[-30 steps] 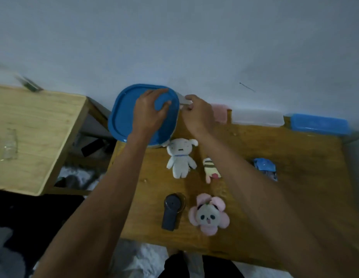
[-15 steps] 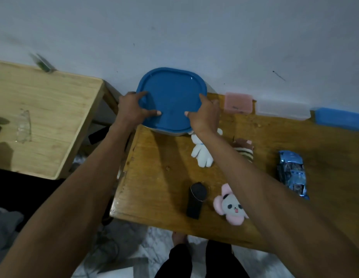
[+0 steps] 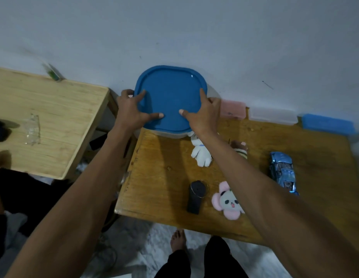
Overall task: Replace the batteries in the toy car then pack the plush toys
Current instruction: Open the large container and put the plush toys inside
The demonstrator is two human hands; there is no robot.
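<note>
Standing at the near edge of the wooden table (image 3: 158, 177), the person shows a bare foot (image 3: 178, 240) and dark trouser legs at the bottom of the view. Below and between the two forearms lies a black remote (image 3: 195, 197). Just beside it, under the right forearm, lies a pink flower-shaped panda plush (image 3: 227, 202). Out to the right of that arm sits the blue toy car (image 3: 283, 172). Closer to the right wrist lies a white plush (image 3: 200, 155), partly covered by the arm, and a striped plush (image 3: 241, 150) peeks out on the arm's far side.

Farther on, both hands grip the blue lid (image 3: 170, 99) of a container (image 3: 170, 134) at the table's far left corner. The left hand (image 3: 132, 109) wraps the lid's left edge with its thumb lying on top; the right hand (image 3: 204, 113) holds the right edge the same way, thumb pointing inward. Beyond the right hand, pink (image 3: 233, 108), clear (image 3: 274, 115) and blue (image 3: 327, 124) boxes line the wall.
</note>
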